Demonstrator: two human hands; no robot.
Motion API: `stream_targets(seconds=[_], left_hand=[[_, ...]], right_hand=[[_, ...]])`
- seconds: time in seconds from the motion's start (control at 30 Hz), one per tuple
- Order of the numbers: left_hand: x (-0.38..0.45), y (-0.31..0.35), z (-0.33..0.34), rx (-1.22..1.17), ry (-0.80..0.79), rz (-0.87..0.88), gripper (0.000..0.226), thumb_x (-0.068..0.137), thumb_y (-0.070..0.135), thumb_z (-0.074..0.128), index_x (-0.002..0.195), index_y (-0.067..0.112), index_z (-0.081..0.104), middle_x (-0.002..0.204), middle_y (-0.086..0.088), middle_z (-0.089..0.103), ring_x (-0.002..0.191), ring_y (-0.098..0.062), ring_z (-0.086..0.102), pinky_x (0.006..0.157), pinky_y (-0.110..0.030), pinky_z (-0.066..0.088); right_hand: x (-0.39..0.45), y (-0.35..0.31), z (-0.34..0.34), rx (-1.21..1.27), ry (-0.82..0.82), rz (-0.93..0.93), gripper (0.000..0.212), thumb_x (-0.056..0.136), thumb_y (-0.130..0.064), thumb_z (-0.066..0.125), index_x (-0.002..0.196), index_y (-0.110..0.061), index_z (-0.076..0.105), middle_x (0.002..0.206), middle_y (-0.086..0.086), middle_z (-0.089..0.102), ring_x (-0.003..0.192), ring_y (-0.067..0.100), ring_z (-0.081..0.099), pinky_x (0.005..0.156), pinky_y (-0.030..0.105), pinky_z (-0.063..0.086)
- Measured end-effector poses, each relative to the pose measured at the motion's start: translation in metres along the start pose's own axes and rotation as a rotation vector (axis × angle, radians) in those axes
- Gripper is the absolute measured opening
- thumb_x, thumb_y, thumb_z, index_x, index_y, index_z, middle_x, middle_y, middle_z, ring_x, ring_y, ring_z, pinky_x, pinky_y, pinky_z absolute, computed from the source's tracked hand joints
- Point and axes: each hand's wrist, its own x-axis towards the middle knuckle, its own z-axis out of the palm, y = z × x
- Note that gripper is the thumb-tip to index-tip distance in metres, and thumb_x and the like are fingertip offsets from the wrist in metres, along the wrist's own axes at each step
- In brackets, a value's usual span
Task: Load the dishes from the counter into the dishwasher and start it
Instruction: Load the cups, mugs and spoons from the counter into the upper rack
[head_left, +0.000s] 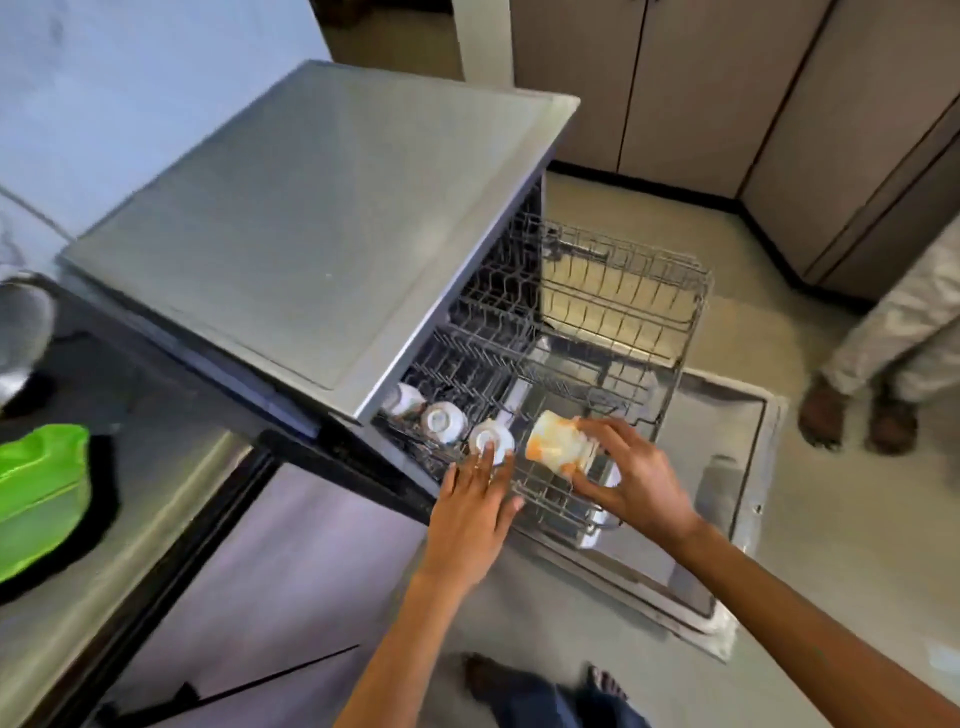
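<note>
The grey dishwasher (311, 223) stands open, its door (727, 519) folded down to the floor and its upper wire rack (613, 332) pulled out. Three white cups stand upside down along the rack's near edge; the nearest cup (491, 439) is touched by the straight fingers of my left hand (475, 509). My right hand (631, 475) grips a white and orange cup (556, 441), lying on its side just above the rack's front corner.
A counter (171, 499) runs at the left with a green cloth (41, 488) on a dark surface and a metal vessel (23, 332). Another person's feet (857, 421) stand on the floor beyond the door. Beige cabinets (727, 88) line the back.
</note>
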Motion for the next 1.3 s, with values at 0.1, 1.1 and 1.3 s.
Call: stream_targets(seconds=[0.1, 1.1, 1.3], left_hand=[[0.007, -0.014, 0.047, 0.101, -0.085, 0.015, 0.069, 0.102, 0.047, 0.004, 0.134, 0.012, 0.054, 0.14, -0.014, 0.049, 0.126, -0.031, 0.05, 0.097, -0.052, 0.042], [0.004, -0.017, 0.1, 0.119, 0.09, -0.032, 0.099, 0.077, 0.017, 0.071, 0.153, 0.018, 0.007, 0.159, -0.011, 0.004, 0.146, -0.027, 0.005, 0.112, -0.045, 0.022], [0.004, -0.017, 0.104, 0.113, 0.086, -0.044, 0.103, 0.076, 0.016, 0.072, 0.153, 0.02, 0.004, 0.159, -0.01, 0.002, 0.146, -0.027, 0.004, 0.112, -0.045, 0.025]], right_hand=[[0.014, 0.031, 0.033, -0.013, -0.052, 0.133, 0.052, 0.075, -0.04, 0.07, 0.118, -0.011, 0.063, 0.098, 0.012, 0.065, 0.081, 0.029, 0.064, 0.068, 0.032, 0.052], [0.054, 0.056, 0.14, -0.092, -0.32, 0.503, 0.018, 0.085, -0.021, 0.068, 0.101, -0.013, 0.072, 0.095, 0.008, 0.072, 0.081, 0.022, 0.067, 0.072, 0.032, 0.056], [0.052, 0.052, 0.141, -0.076, -0.295, 0.453, 0.026, 0.089, -0.026, 0.062, 0.106, -0.008, 0.07, 0.104, 0.009, 0.07, 0.09, 0.023, 0.066, 0.077, 0.03, 0.052]])
